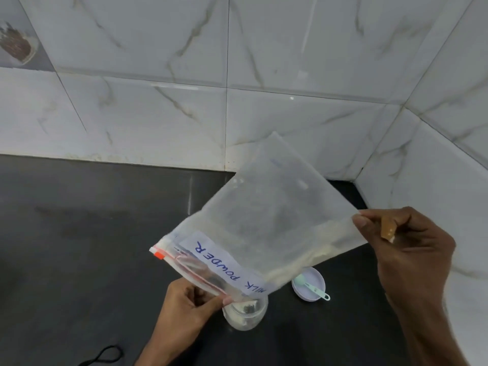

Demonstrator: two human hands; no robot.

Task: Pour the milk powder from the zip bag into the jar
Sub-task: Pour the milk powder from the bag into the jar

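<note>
The zip bag (266,223), labelled "MILK POWDER", is held tilted, mouth down over the open jar (245,314) on the table (79,233); pale powder lies along the bag's lower edge and inside the jar. The left hand (184,307) pinches the bag's mouth corner at the jar rim. The right hand (406,249) pinches the raised bottom corner.

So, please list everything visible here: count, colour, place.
clear plastic zip bag labelled MILK POWDER: one, transparent, red zip, tilted above the jar
clear round jar: one, transparent, white powder inside, on the counter
round flat lid: one, pale lilac, right of the jar
small plastic spoon: one, mint green, on the lid
black cord loop: one, black, bottom left
flat dark counter: one, black, below
marbled wall tiles: several, white, behind
left hand: one, pinches the bag's zip end
right hand: one, pinches the bag's bottom corner
</note>
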